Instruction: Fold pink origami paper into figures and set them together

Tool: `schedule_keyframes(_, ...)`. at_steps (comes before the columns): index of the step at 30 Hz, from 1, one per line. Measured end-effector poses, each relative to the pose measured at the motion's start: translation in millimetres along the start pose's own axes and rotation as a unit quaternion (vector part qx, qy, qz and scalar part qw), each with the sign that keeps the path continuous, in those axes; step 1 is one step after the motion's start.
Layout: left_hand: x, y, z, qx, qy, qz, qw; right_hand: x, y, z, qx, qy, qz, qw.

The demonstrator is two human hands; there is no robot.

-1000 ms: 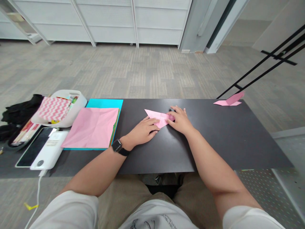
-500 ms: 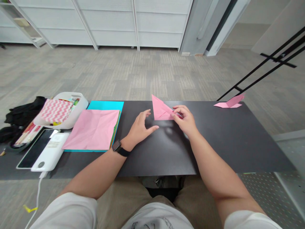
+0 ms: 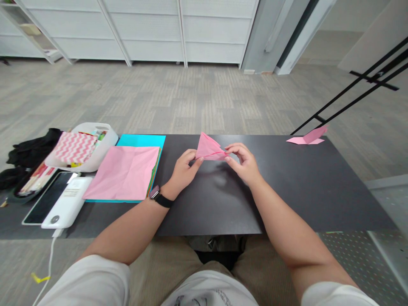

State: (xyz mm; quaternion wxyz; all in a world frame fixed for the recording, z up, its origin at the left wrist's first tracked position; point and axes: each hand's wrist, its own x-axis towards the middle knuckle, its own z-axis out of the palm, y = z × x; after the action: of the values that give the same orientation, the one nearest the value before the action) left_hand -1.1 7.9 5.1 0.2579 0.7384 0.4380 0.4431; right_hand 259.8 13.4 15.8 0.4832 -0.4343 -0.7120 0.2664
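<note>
A folded sheet of pink paper (image 3: pixel 208 148) is held a little above the dark table (image 3: pixel 287 191), its pointed corner upward. My left hand (image 3: pixel 186 168) pinches its lower left corner between thumb and fingers. At the right end, my right hand (image 3: pixel 244 163) grips the narrow tip with thumb and forefinger. Both hands are closed on the paper. Another folded pink paper piece (image 3: pixel 307 137), with one flap raised, stands at the table's far right edge.
To the left lies a stack of coloured paper, with a creased pink sheet (image 3: pixel 124 174) on top and a blue sheet (image 3: pixel 142 139) beneath. Beyond it are a white basket (image 3: pixel 110 140), a white power bank (image 3: pixel 68 202) with a cable, a phone (image 3: pixel 47 199) and a black bundle (image 3: pixel 35 146).
My left hand has come up to the paper and taken its left corner. The paper has shifted slightly left and turned in my right hand.
</note>
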Motion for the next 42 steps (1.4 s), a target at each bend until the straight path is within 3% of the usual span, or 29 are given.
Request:
schedule_keyframes(6,0.2,-0.5,0.4,0.02,-0.035,0.002,0.999,-1.7,2.8,-1.9,0.016,0.029,0.034,0.999)
schedule_keyframes(31,-1.4,-0.9,2.4,0.001,-0.059,-0.002,0.998,-1.3,-4.1,-8.5,0.019,-0.003,-0.028,0.999)
schedule_keyframes(38,-3.4,-3.6,3.5,0.027,-0.034,0.035,0.998,-0.8,-8.5,-9.3,-0.059,0.016,-0.094,0.994)
schedule_keyframes(42,-4.5,-3.6,1.7,0.068,-0.035,0.081,0.994,0.1,-7.4,-12.3,-0.051,-0.02,-0.119,0.991)
